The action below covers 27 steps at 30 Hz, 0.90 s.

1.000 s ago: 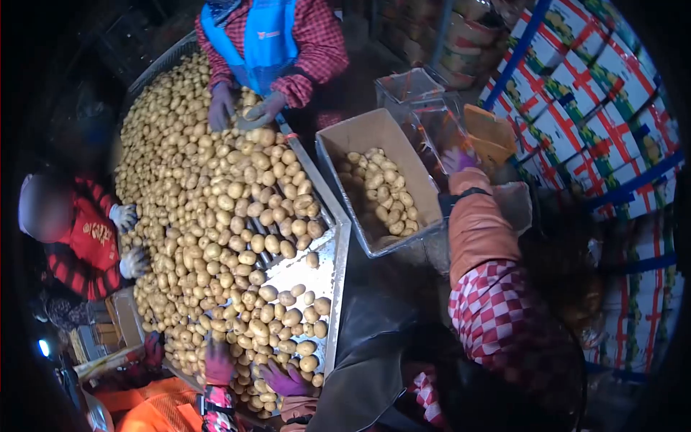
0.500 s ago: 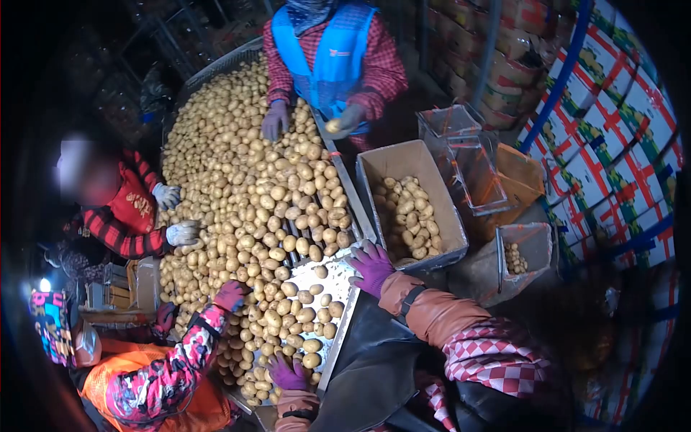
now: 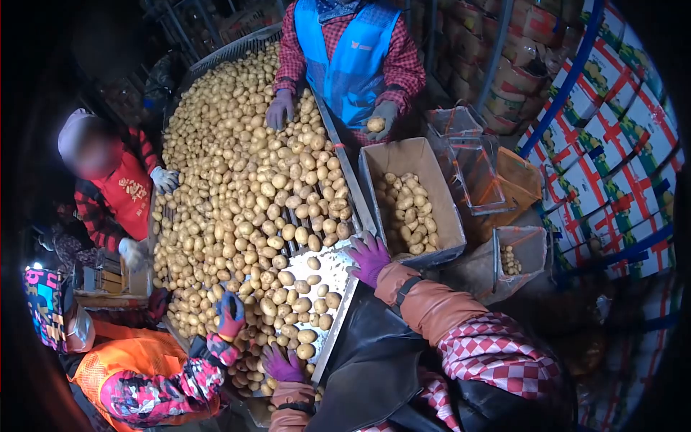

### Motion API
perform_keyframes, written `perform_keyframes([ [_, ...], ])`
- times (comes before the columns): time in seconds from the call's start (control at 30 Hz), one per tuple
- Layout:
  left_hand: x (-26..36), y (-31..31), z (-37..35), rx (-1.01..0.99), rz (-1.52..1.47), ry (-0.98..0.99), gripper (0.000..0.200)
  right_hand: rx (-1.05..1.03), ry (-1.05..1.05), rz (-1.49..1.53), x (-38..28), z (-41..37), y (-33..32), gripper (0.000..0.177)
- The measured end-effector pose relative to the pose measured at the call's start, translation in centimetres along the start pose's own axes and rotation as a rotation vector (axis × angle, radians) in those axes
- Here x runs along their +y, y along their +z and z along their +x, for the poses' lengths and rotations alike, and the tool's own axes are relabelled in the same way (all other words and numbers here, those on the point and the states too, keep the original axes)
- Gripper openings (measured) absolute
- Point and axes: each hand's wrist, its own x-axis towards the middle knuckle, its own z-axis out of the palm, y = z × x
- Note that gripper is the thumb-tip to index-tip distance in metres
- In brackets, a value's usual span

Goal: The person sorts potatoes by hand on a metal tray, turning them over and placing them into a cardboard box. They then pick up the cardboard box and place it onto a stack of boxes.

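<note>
Potatoes (image 3: 230,165) cover a long sorting table, thinning out on a bare metal tray (image 3: 325,261) at its near end. My left hand (image 3: 283,364), in a purple glove, lies with spread fingers on the potatoes at the tray's lower left. My right hand (image 3: 369,259), also purple-gloved, rests with its fingers apart on the tray's right rim, near the cardboard box (image 3: 445,194) that has potatoes at its bottom. Neither hand holds a potato.
A co-worker in a blue vest (image 3: 345,65) holds a potato over the box. Two co-workers, in red (image 3: 119,180) and orange (image 3: 129,360), stand at the left. Clear-sided bins (image 3: 522,252) and stacked cartons (image 3: 612,151) are at the right.
The blue-vested co-worker's potato is now nearer the box. The co-worker in red has drawn one hand back to the table edge; the orange-vested co-worker's hand has lifted and turned. My hands have barely moved.
</note>
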Motion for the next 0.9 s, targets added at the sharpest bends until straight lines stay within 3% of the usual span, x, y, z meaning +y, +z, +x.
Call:
perform_keyframes([
  [0.6, 0.4, 0.0, -0.5, 0.069, -0.023, -0.055, 0.066, -0.050, -0.005, -0.035, -0.9, -0.1, -1.0, 0.047],
  [0.9, 0.6, 1.0, -0.6, 0.224, -0.138, -0.059, 0.056, -0.032, -0.044, -0.101, 0.7, 0.1, 1.4, 0.053],
])
